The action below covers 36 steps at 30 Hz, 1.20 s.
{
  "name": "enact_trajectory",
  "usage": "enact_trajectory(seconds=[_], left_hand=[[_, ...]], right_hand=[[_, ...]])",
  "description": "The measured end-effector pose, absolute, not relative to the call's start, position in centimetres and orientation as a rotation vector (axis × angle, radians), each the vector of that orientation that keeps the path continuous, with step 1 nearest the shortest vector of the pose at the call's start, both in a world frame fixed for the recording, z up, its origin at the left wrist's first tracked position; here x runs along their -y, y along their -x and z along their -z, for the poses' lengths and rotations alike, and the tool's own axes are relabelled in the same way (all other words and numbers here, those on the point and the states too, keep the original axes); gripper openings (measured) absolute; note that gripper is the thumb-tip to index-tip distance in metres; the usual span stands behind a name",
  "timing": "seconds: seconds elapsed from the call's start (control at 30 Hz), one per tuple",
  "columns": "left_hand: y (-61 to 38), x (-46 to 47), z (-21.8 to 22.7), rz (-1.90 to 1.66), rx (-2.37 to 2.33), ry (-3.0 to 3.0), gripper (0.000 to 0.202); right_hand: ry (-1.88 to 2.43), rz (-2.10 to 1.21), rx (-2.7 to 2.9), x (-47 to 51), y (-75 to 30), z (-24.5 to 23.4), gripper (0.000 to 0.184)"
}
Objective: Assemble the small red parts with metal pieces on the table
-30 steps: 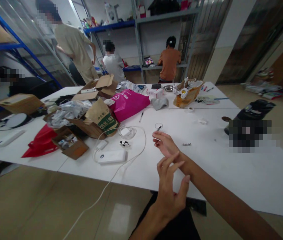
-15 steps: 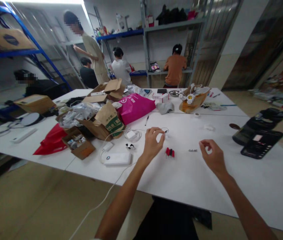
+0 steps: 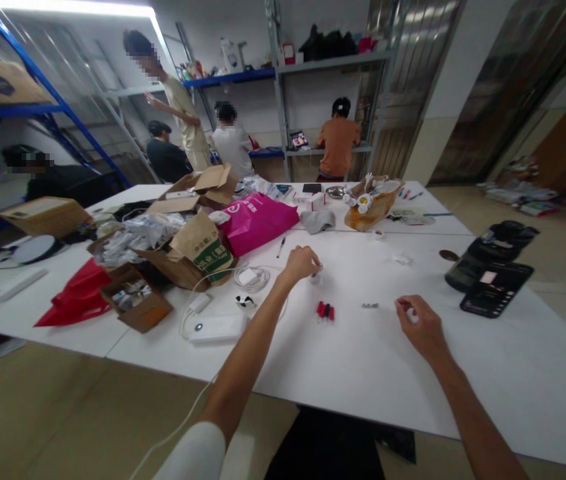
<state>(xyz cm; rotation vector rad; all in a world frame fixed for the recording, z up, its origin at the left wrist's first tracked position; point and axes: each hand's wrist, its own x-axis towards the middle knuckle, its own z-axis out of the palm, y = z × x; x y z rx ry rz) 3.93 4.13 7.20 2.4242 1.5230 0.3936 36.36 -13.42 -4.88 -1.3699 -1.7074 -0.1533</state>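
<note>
My left hand (image 3: 300,262) reaches out over the white table (image 3: 373,353) with its fingers curled round a small white thing with a thin wire loop, hard to make out. My right hand (image 3: 420,327) rests near the table's middle, fingers pinched on a small white piece. Between the hands lie small red parts (image 3: 325,311) and a little row of metal bits (image 3: 369,306).
Left of my hands are a white power bank (image 3: 217,327) with coiled cable (image 3: 253,277), brown paper bags (image 3: 197,243), a pink bag (image 3: 257,220), cardboard boxes and a red bag (image 3: 75,297). Black cases (image 3: 495,283) sit at the right edge. Several people stand or sit by the shelves behind.
The hands were close together in front of me; they have since moved apart. The left hand reached forward to the small wire loop thing and closed on it. Red parts now lie on the table.
</note>
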Motion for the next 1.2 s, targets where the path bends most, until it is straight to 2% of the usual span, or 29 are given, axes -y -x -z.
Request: enact_trajectory(seconds=[0.17,0.3,0.4,0.6,0.67,0.9,1.07,1.2], left_hand=[[-2.9,-3.2,-8.0,-0.541,-1.526,-2.419,0.009],[-1.9,1.3,-9.3,-1.109,-1.241,-2.290,0.011],[-2.0,6.8,-8.7,-1.255,-1.051,-2.108,0.016],[-4.2,16.3,-2.1,-1.125,-0.882,-1.948,0.017],[-4.6,18.0,-0.1,-1.082,-0.858,-1.931,0.015],[-4.5,19.0,1.7,-1.034,-0.957,-1.856,0.014],[-4.6,18.9,2.1,-1.020,-1.020,-1.767,0.029],[-4.6,18.7,2.1,-1.064,-1.067,-1.754,0.023]], right_hand=[[1.401,0.154,1.606,14.0,-36.1,3.8,0.014],[1.408,0.112,1.514,14.6,-35.7,3.0,0.018],[1.417,0.008,1.435,15.5,-34.2,2.6,0.022],[1.358,-0.709,1.579,19.0,-27.6,2.7,0.035],[1.346,-0.837,1.630,20.0,-25.7,3.0,0.041],[1.331,-0.929,1.660,20.8,-24.5,3.5,0.043],[1.330,-0.967,1.684,20.7,-24.6,3.3,0.042],[1.346,-0.980,1.573,20.6,-24.9,3.3,0.044]])
